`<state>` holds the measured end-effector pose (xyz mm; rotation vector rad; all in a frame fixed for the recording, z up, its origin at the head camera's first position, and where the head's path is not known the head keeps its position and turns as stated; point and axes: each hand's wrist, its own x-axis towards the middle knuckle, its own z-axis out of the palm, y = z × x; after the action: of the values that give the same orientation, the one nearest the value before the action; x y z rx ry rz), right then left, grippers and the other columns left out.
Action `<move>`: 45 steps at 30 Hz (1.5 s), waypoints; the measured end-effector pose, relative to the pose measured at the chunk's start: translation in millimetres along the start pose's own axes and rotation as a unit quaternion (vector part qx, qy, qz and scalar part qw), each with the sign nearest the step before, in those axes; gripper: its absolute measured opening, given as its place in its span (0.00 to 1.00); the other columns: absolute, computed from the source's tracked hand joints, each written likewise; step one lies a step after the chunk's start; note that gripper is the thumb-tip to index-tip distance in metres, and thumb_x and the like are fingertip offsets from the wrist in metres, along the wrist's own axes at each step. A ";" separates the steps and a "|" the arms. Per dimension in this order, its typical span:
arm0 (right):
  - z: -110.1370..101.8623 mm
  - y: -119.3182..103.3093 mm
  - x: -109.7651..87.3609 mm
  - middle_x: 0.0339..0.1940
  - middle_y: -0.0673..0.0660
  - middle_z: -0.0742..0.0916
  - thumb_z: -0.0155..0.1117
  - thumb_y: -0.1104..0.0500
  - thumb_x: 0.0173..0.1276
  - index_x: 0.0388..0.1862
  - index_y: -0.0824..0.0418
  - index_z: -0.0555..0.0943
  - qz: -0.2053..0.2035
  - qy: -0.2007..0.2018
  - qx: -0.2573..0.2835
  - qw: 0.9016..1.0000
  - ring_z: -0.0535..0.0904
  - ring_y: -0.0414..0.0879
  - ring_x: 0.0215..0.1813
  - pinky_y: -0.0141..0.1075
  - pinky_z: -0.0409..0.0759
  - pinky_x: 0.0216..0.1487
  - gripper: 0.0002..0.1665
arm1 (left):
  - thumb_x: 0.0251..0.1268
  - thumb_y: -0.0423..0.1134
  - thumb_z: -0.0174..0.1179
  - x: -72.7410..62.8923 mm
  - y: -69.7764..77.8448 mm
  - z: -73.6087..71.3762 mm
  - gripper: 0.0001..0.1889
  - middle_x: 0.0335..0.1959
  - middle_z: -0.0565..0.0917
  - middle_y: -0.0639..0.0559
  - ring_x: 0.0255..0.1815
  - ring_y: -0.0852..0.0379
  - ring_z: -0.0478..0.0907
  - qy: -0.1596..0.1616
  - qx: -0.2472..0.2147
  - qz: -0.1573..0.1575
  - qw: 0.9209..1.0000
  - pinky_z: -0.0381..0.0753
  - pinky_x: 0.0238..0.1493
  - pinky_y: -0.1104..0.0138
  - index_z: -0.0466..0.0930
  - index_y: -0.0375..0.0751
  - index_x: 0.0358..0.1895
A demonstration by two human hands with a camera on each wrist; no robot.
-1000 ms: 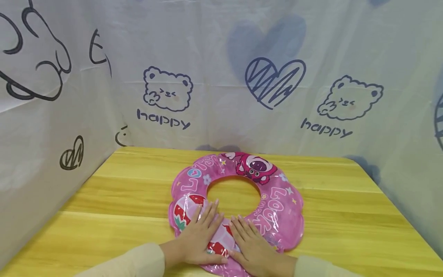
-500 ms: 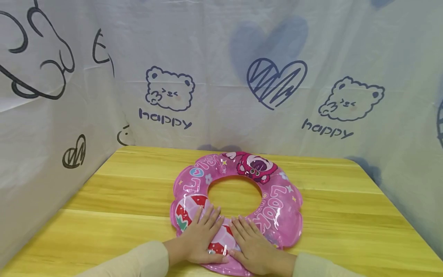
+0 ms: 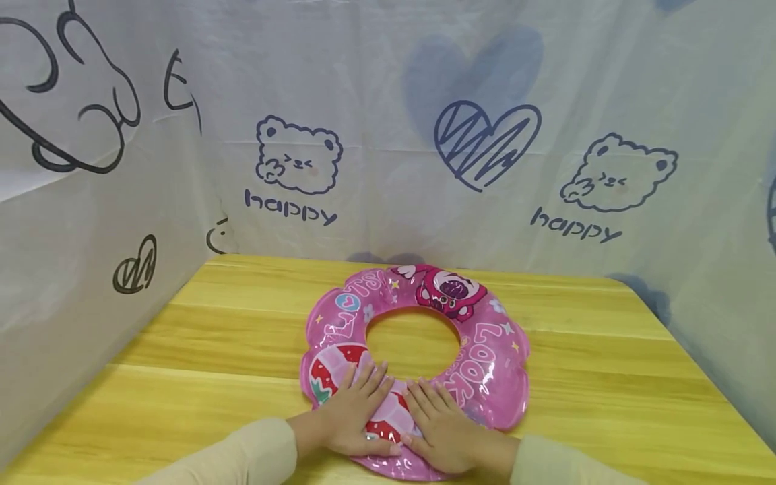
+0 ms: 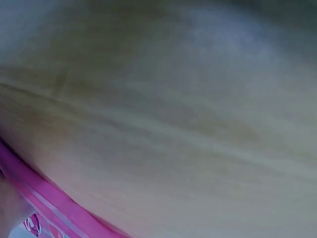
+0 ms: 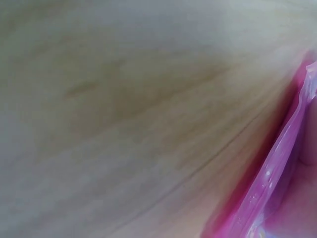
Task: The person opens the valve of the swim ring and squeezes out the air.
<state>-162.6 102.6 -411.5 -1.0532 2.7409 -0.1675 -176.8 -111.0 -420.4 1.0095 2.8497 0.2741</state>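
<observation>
A pink inflatable swim ring (image 3: 494,364) with a bear, strawberries and lettering printed on it lies flat in the head view. My left hand (image 3: 358,414) rests on its near left part, fingers straight and slightly spread over the strawberry print. Beside it, my right hand (image 3: 442,428) presses on the near part with straight fingers. The two thumbs come close together near the front edge. In the left wrist view only the ring's pink edge (image 4: 54,198) shows at lower left. The right wrist view has the ring's shiny seam (image 5: 277,168) next to part of the palm.
The ring lies on a yellow wood-grain table (image 3: 200,337). A white cloth (image 3: 388,168) with bear, heart and "happy" drawings hangs behind the table and along both sides.
Both hands stay flat on the ring. The ring's near edge looks slightly shifted and its surface flexes a little; the whole view has drifted slightly.
</observation>
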 end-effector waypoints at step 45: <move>-18.9 55.0 -24.1 0.72 0.60 0.66 0.46 0.40 0.70 0.68 0.62 0.64 -0.091 0.027 0.010 0.995 0.59 0.59 0.72 0.55 0.60 0.68 0.37 | 0.53 0.77 0.40 13.8 -7.8 -13.1 0.51 0.74 0.54 0.40 0.74 0.41 0.51 0.064 0.207 0.128 0.968 0.51 0.70 0.43 0.57 0.39 0.70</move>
<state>-185.1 160.1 -399.4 -1.3109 2.6812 -0.2530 -194.4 -110.0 -409.7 1.4870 2.9556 -0.2625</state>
